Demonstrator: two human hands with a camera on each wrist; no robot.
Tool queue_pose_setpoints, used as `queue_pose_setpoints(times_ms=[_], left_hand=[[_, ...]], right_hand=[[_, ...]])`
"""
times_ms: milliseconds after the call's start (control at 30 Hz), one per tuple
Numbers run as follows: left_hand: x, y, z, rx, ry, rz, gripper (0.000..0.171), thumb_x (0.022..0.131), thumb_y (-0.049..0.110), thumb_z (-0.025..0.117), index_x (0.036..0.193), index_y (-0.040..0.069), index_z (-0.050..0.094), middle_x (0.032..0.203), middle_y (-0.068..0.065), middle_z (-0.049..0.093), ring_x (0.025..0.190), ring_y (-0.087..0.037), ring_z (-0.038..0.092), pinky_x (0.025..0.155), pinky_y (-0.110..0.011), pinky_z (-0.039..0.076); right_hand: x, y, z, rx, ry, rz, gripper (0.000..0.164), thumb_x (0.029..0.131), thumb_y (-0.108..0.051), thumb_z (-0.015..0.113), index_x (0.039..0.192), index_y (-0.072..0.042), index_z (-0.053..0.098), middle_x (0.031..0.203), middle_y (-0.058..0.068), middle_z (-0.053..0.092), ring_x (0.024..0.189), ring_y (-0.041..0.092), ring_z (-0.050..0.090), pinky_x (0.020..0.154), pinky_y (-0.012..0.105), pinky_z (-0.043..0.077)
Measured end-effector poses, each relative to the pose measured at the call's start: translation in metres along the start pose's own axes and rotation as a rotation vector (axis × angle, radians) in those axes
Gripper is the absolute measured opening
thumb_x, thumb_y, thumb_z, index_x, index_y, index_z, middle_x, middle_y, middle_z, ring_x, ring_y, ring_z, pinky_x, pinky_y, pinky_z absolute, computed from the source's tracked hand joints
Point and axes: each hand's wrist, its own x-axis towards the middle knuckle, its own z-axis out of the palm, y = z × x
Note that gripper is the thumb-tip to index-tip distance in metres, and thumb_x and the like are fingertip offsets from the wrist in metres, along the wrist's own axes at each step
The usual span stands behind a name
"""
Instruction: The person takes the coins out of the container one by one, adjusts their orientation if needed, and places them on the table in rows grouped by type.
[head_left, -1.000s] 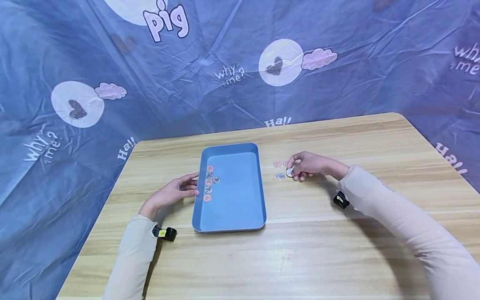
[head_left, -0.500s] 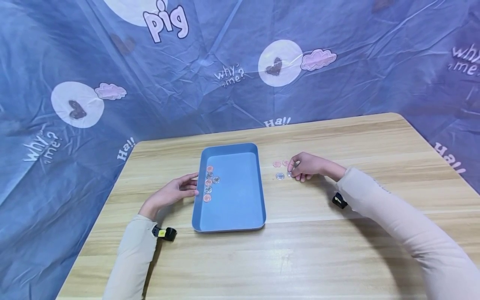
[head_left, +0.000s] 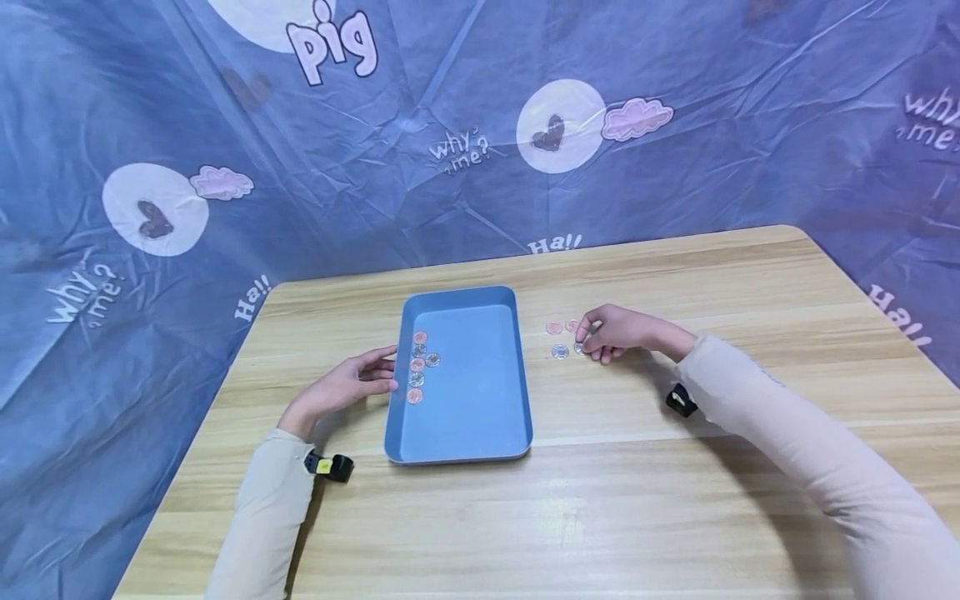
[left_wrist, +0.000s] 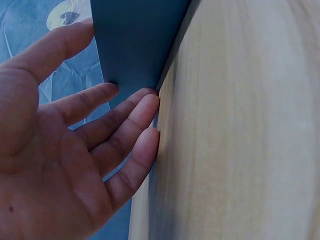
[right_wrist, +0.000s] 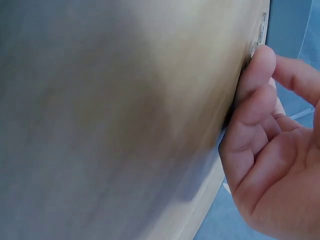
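Observation:
My left hand (head_left: 348,387) touches the outer left wall of a shallow blue tray (head_left: 467,454) with loosely extended fingers. In the left wrist view, the fingertips (left_wrist: 145,140) meet the tray's side (left_wrist: 135,45) close to the tabletop. Inside the tray, along its left wall, copper coins (head_left: 415,396) and silver coins (head_left: 432,360) lie in a column, one silver coin off to its right. Right of the tray, my right hand (head_left: 611,333) pinches a silver coin (head_left: 578,348) at the tabletop; fingers partly hide it. Beside it lie another silver coin (head_left: 560,352) and two copper coins (head_left: 553,328).
Everything rests on a light wooden table (head_left: 637,508). Behind it hangs a blue printed cloth (head_left: 480,200). A black wrist device (head_left: 330,467) sits by the left cuff, and another black device (head_left: 680,401) by the right cuff.
The silver coin at my right hand was raised and tilted a second ago; it has been lowered to the tabletop beside the other coins. The left hand and tray have stayed still.

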Motion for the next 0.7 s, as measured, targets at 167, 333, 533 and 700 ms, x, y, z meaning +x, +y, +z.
queue_pose_setpoints(times_ms=[167, 333, 533, 700], left_hand=[[0.001, -0.001, 0.0, 0.009, -0.001, 0.006, 0.076, 0.093, 0.025, 0.065, 0.153, 0.006, 0.023, 0.142, -0.025, 0.045, 0.131, -0.038, 0.047, 0.109, -0.045, 0.042], [0.0, 0.0, 0.001, 0.016, 0.005, 0.004, 0.075, 0.093, 0.025, 0.064, 0.153, 0.005, 0.023, 0.142, -0.025, 0.046, 0.13, -0.038, 0.047, 0.109, -0.046, 0.042], [-0.001, 0.0, 0.001, 0.017, 0.006, 0.0, 0.075, 0.093, 0.025, 0.064, 0.153, 0.004, 0.023, 0.142, -0.025, 0.046, 0.13, -0.038, 0.047, 0.108, -0.046, 0.043], [0.0, 0.001, 0.0, 0.005, 0.002, -0.001, 0.075, 0.093, 0.025, 0.064, 0.153, 0.004, 0.023, 0.142, -0.025, 0.046, 0.13, -0.039, 0.047, 0.109, -0.046, 0.042]], right_hand=[[-0.01, -0.003, -0.009, 0.027, 0.016, -0.033, 0.027, 0.092, -0.011, 0.06, 0.113, 0.003, 0.053, 0.077, 0.005, 0.065, 0.06, 0.011, 0.057, 0.05, 0.019, 0.043], [-0.022, -0.013, -0.025, 0.083, 0.114, -0.064, 0.037, 0.092, -0.009, 0.057, 0.124, 0.005, 0.047, 0.085, 0.007, 0.064, 0.065, 0.012, 0.057, 0.053, 0.022, 0.046], [-0.03, -0.03, -0.034, 0.15, 0.138, -0.105, 0.036, 0.096, -0.012, 0.053, 0.127, 0.003, 0.044, 0.091, 0.003, 0.061, 0.07, 0.012, 0.057, 0.056, 0.021, 0.043], [-0.035, -0.053, -0.034, 0.154, 0.154, -0.145, 0.031, 0.098, -0.015, 0.052, 0.125, -0.001, 0.047, 0.093, 0.003, 0.061, 0.069, 0.013, 0.057, 0.054, 0.022, 0.041]])
